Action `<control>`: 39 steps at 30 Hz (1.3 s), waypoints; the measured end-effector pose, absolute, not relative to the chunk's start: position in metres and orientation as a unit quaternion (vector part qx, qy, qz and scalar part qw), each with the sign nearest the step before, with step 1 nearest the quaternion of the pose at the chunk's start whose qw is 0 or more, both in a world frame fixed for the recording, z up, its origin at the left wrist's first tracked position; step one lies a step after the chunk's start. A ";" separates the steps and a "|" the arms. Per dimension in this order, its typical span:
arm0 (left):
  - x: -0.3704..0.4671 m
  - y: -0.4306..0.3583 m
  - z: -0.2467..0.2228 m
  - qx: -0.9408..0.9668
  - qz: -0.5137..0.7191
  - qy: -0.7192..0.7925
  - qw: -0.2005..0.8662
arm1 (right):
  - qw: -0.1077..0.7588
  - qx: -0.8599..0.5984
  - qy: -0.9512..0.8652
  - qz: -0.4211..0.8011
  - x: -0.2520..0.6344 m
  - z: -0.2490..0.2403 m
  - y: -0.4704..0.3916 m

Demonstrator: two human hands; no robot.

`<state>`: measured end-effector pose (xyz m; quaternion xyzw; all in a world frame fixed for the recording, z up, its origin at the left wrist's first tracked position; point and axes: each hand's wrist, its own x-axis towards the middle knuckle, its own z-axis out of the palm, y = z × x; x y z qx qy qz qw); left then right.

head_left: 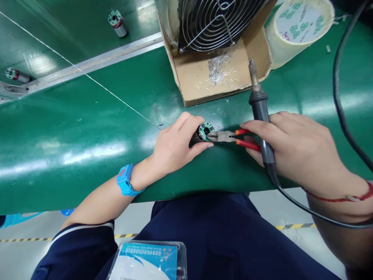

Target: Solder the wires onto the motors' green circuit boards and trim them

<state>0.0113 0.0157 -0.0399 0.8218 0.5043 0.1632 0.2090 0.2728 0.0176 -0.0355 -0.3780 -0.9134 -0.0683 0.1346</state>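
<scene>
My left hand (177,142) grips a small black cylindrical motor, its ring-shaped green circuit board (206,131) facing up and toward the right. In my right hand (300,146) are red-handled cutting pliers (224,136), their jaws touching the edge of the board. A soldering iron (260,112) is also in my right hand, lying across the fingers with its metal tip pointing up and away. Whether the jaws are closed on a lead is too small to tell.
A cardboard tray (210,93) holds cut wire bits and a black fan (218,23). Right of it stands a large tape roll (300,31). Two similar motors (118,24) (18,75) lie beyond the metal rail (96,60). A black cable (338,89) hangs at right.
</scene>
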 end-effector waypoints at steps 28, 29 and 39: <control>-0.059 0.256 -0.051 0.581 0.237 0.772 0.101 | 0.484 -0.624 -0.590 0.168 0.282 -0.085 0.069; -0.063 0.255 -0.049 0.576 0.247 0.774 0.090 | 0.483 -0.622 -0.593 0.168 0.283 -0.085 0.070; -0.173 0.227 -0.035 0.571 0.275 0.772 0.044 | 0.422 -0.610 -0.646 0.181 0.281 -0.088 0.072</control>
